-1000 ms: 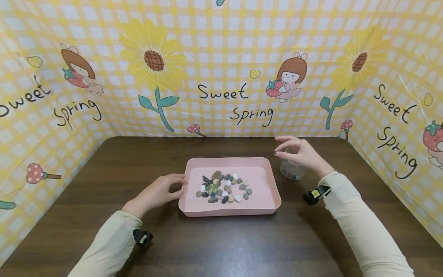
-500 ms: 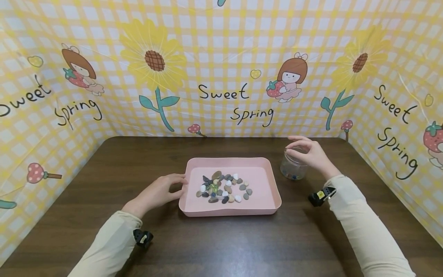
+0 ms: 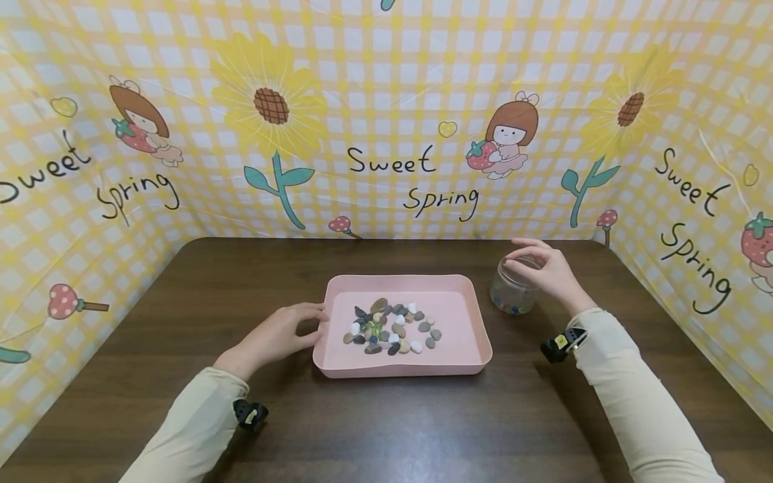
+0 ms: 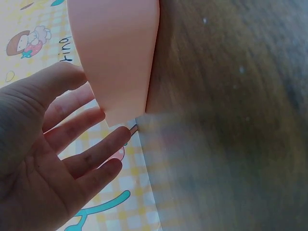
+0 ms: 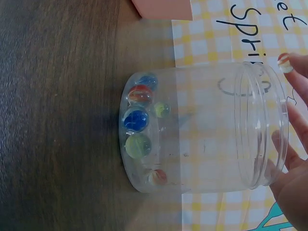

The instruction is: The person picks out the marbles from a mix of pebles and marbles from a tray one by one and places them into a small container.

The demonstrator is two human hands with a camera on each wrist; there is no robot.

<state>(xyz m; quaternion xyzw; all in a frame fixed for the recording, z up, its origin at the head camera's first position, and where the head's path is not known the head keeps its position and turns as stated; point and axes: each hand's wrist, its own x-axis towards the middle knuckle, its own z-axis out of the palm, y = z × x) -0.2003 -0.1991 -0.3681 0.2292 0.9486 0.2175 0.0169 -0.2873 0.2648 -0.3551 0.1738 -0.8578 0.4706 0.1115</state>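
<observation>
Thumb and finger of the right hand (image 3: 554, 274) pinch a red-and-white marble (image 5: 285, 63) at the rim of a clear plastic jar (image 5: 211, 130), a narrow gap from the pink tray (image 3: 455, 318), whose left edge the left hand (image 3: 272, 335) touches with loosely spread fingers.

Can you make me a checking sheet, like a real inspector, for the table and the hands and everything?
Surface: dark brown wood-look table.
Job's things: pink tray holding mixed pebbles and something small and green, too small to name; to its right, an upright clear jar with several coloured marbles at the bottom.
Clutter: nothing seen.
Left hand: fingers touch the tray's left side.
Right hand: pinches a red-and-white marble by the jar's rim.
Cables: nothing seen.
Surroundings: yellow-and-white checked cloth behind and at both sides, with sunflowers and "Sweet Spring" on it.
</observation>
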